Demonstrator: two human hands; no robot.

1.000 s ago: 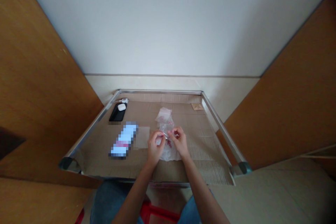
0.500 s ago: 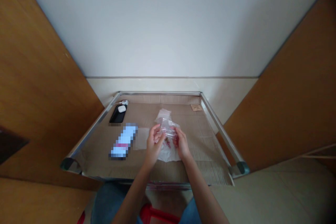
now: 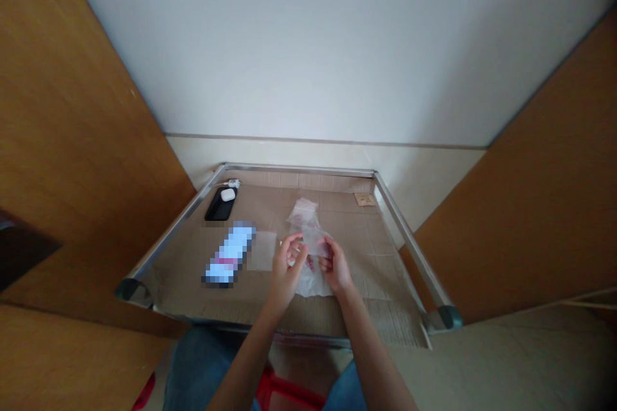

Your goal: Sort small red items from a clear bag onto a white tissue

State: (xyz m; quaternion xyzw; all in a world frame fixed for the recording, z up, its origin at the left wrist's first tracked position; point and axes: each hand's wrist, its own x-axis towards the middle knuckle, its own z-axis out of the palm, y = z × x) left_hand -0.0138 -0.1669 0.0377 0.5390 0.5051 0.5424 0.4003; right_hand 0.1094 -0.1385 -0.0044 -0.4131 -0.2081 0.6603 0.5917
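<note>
A small clear plastic bag (image 3: pixel 315 242) is stretched between my two hands, above the cardboard. My left hand (image 3: pixel 289 263) pinches its left side with thumb and fingers. On the other side, my right hand (image 3: pixel 336 266) grips the bag's right edge. Beneath them lies a crumpled white translucent sheet (image 3: pixel 308 285), with small reddish pieces (image 3: pixel 310 263) on it, partly hidden by my hands. Just beyond my fingers rests a bunch of clear plastic bags (image 3: pixel 304 208). To the left of my left hand, a flat translucent bag (image 3: pixel 263 252) lies on the cardboard.
The cardboard-lined tray table (image 3: pixel 385 270) has a metal frame (image 3: pixel 409 237). At left lie a lit phone (image 3: pixel 230 253), blurred, and a black phone-like slab (image 3: pixel 220 207) with a white case (image 3: pixel 228 194) on it. A brown paper tag (image 3: pixel 364 199) sits far right.
The bag between my hands, crumpled and shiny before, is now flatter and spread out. Both hands stay close to the same place, and the whole view has tilted slightly.
</note>
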